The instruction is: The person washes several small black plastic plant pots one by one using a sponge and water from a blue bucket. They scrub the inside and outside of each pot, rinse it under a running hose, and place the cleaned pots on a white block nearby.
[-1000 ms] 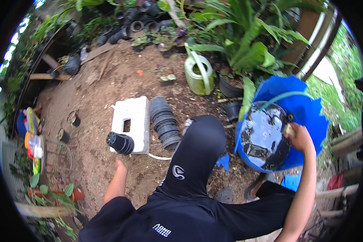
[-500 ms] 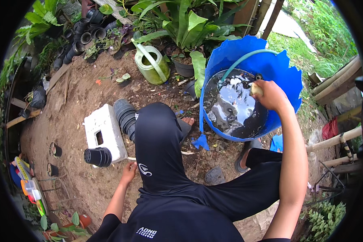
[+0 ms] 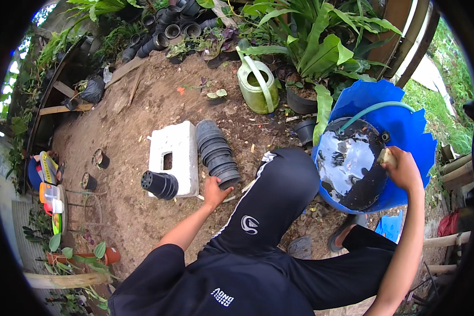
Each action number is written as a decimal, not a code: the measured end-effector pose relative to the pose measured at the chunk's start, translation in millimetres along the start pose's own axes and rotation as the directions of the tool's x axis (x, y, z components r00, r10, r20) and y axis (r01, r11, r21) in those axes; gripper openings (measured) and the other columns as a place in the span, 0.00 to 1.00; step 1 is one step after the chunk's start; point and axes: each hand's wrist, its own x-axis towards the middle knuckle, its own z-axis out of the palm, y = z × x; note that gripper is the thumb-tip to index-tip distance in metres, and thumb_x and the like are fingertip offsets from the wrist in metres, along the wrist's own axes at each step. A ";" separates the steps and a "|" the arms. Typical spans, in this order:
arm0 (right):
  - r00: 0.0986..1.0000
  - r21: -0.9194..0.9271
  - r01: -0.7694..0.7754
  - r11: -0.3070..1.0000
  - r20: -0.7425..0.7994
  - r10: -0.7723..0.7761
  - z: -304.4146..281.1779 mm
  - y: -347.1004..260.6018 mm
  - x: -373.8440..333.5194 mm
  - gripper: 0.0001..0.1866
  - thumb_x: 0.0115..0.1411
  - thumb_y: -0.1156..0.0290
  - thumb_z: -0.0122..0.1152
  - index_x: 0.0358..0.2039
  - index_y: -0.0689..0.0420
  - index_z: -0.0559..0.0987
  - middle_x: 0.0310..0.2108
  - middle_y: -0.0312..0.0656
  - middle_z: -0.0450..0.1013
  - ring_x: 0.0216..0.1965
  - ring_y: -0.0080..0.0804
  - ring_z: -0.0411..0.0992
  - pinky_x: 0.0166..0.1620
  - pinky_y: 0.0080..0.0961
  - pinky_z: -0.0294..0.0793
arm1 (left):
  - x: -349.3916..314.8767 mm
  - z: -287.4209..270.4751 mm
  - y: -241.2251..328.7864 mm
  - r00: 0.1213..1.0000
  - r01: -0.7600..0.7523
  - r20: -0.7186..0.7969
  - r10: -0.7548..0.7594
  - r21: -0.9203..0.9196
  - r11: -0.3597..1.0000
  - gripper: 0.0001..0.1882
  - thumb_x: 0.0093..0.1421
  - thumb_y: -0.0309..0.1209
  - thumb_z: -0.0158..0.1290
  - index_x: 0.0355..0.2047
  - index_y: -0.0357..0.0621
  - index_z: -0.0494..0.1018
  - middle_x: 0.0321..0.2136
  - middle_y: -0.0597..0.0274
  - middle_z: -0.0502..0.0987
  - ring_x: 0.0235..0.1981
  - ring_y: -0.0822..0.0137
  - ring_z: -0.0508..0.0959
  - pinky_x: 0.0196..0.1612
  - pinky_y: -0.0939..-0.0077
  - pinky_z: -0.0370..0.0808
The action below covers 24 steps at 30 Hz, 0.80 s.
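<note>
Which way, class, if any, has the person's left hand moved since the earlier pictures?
Yes. Against the white foam block, the left hand has moved right and forward, to the near end of the stacked black pots.

White block lettering (image 3: 222,297) stands in two short, slanting rows on the black shirt (image 3: 216,274); a rounded white swirl emblem (image 3: 249,225) marks one leg of the black trousers (image 3: 287,184); any print on the yellow-and-white item (image 3: 48,164) at far left is too small to read
</note>
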 end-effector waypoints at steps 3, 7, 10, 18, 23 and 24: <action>0.999 -0.011 -0.012 1.000 0.031 0.012 0.6 -0.5 2.1 0.23 0.54 0.73 0.73 0.51 0.63 0.80 0.40 0.61 0.80 0.45 0.62 0.78 0.47 0.44 0.77 | -0.6 12.0 -11.6 0.999 -0.037 0.010 0.036 0.078 0.996 0.29 0.45 0.39 0.76 0.40 0.44 0.71 0.40 0.46 0.74 0.45 0.43 0.76 0.49 0.54 0.74; 0.999 0.003 -0.010 1.000 0.042 0.010 4.1 -2.7 4.5 0.24 0.53 0.74 0.73 0.51 0.63 0.80 0.40 0.61 0.79 0.45 0.62 0.78 0.47 0.45 0.76 | 14.0 15.2 -34.5 0.991 -0.130 -0.017 0.136 0.203 0.971 0.20 0.47 0.33 0.73 0.35 0.44 0.74 0.33 0.53 0.78 0.39 0.47 0.79 0.44 0.53 0.75; 0.999 0.003 -0.015 1.000 0.037 0.015 5.1 -2.6 5.5 0.24 0.53 0.74 0.73 0.51 0.63 0.80 0.40 0.61 0.79 0.45 0.63 0.77 0.47 0.45 0.76 | 20.3 9.2 -45.8 0.986 -0.141 -0.051 0.156 0.227 0.964 0.16 0.48 0.32 0.72 0.32 0.45 0.76 0.32 0.52 0.78 0.39 0.46 0.80 0.43 0.53 0.75; 0.999 -0.014 0.012 1.000 0.040 -0.011 5.4 -2.5 7.2 0.22 0.54 0.75 0.72 0.50 0.63 0.80 0.40 0.61 0.80 0.45 0.62 0.78 0.48 0.45 0.77 | 17.3 -3.9 -49.6 0.953 -0.178 -0.232 0.196 0.097 0.979 0.08 0.53 0.33 0.67 0.30 0.44 0.81 0.29 0.51 0.83 0.30 0.46 0.83 0.34 0.55 0.79; 0.999 -0.001 -0.004 1.000 0.036 0.004 6.6 -4.1 7.8 0.23 0.54 0.74 0.72 0.51 0.63 0.80 0.40 0.61 0.80 0.46 0.61 0.78 0.48 0.45 0.77 | 11.5 -14.1 -46.2 0.954 -0.151 -0.245 0.173 0.106 0.983 0.07 0.56 0.33 0.65 0.31 0.45 0.79 0.25 0.53 0.83 0.26 0.47 0.83 0.30 0.54 0.78; 0.999 0.000 -0.004 1.000 0.035 0.004 6.8 -4.3 7.8 0.23 0.54 0.74 0.72 0.51 0.63 0.80 0.40 0.61 0.80 0.46 0.61 0.78 0.48 0.44 0.77 | 10.6 -15.7 -45.0 0.951 -0.165 -0.252 0.181 0.083 0.983 0.07 0.57 0.33 0.65 0.31 0.45 0.79 0.25 0.53 0.83 0.26 0.47 0.83 0.30 0.54 0.78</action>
